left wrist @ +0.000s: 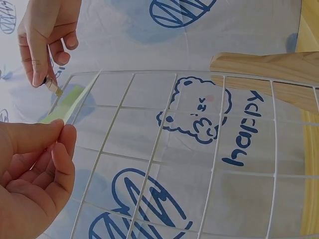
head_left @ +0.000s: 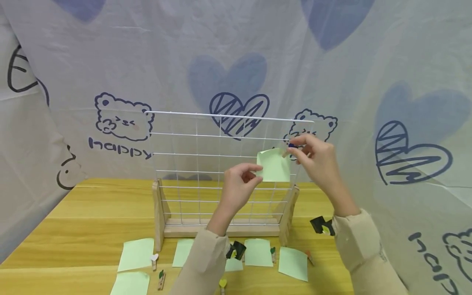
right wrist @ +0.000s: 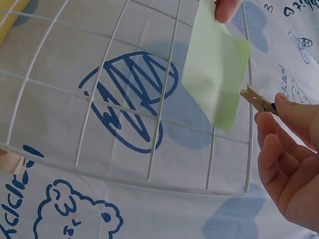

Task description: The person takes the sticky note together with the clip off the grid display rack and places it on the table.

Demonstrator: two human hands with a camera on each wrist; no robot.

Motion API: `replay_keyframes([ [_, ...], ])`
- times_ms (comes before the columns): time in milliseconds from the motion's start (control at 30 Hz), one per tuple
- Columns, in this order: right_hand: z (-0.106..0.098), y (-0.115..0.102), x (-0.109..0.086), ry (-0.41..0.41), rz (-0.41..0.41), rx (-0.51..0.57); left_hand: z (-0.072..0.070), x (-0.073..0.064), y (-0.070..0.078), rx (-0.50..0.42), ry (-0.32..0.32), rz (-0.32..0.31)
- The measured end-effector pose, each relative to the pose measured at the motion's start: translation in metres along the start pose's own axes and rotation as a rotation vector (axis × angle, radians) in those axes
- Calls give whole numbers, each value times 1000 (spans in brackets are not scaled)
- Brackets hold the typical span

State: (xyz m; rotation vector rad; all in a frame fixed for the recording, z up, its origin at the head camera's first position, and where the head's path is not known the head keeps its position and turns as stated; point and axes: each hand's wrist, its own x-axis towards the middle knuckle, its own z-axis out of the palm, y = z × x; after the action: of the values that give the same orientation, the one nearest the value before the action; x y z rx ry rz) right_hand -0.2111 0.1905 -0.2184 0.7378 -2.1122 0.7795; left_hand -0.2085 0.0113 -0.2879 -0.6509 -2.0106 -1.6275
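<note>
A pale green sticky note [head_left: 274, 166] is held against the right part of a white wire grid [head_left: 197, 155]. My left hand [head_left: 240, 184] pinches the note's left edge between thumb and fingers. By the note's upper right, my right hand [head_left: 316, 157] pinches a small wooden clothespin [right wrist: 256, 98] between thumb and forefinger. In the right wrist view the clothespin's tip is close beside the note's edge; whether it touches the paper I cannot tell. The left wrist view shows the note [left wrist: 67, 105] nearly edge-on, with the clothespin [left wrist: 53, 86] near its far end.
The grid stands in a wooden base [head_left: 221, 231] on a yellow wood-grain table [head_left: 96, 213]. Several green notes [head_left: 136, 254] lie in front, among small clothespins with a white heart [head_left: 154, 260], a green top [head_left: 161, 280] and a yellow heart [head_left: 223, 284]. A printed curtain [head_left: 166, 53] hangs behind.
</note>
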Motion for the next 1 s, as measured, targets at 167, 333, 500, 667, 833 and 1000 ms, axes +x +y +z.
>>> replay_keyframes([
  [167, 1, 2, -8, -8, 8, -8, -1, -5, 0, -1, 13, 8],
  [333, 2, 4, -14, -7, 13, -2, -3, -9, 0, 16, 29, 9],
  [500, 3, 5, -20, -8, 12, -7, -4, -14, -3, 25, 20, -8],
  [667, 6, 5, -28, -4, 1, -40, -4, -18, -6, 6, 27, -23],
  [833, 11, 8, -35, 11, -26, -40, -4, -23, -9, -15, 22, -56],
  [1000, 14, 10, -41, 0, -22, -16, -5, -27, -12, -17, 14, -63],
])
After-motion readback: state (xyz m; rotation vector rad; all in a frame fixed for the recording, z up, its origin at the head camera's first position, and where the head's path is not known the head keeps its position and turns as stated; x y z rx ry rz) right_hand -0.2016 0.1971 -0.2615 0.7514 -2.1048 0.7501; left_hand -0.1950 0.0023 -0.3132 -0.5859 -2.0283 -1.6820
